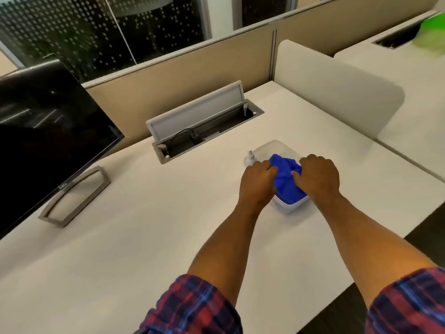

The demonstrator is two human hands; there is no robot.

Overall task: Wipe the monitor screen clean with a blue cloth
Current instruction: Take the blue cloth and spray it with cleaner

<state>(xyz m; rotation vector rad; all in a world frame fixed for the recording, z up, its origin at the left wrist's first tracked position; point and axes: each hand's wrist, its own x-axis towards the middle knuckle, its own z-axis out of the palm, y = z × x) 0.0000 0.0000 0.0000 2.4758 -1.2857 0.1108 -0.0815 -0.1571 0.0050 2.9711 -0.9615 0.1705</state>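
While we look down from the head camera, we see both hands reaching into a clear plastic tub [286, 206] on the white counter [144, 225]. Our left hand [258, 180] and right hand [316, 177] lie on either side of the blue cloth [285, 175], which sits bunched inside the tub. Each grip looks closed on the fabric: the left fingers curl against the cloth's left edge and the right fingers dig into its right side, though the fingertips themselves are hidden in the folds. Just beyond the left grip, touching or nearly touching the tub's far left corner, stands a small clear spray bottle [250, 156]. Farther beyond and to the left of the grips, a cable hatch [199, 121] in the counter stands with its lid raised, with cords visible inside. Well to the left of both grips stands the monitor [48, 131], its dark screen tilted and its open metal-frame foot [74, 196] resting on the counter. Beyond and to the right of the right grip rises a pale rounded divider panel [337, 92]. Plaid sleeves [192, 309] are rolled up on both forearms nearest us.
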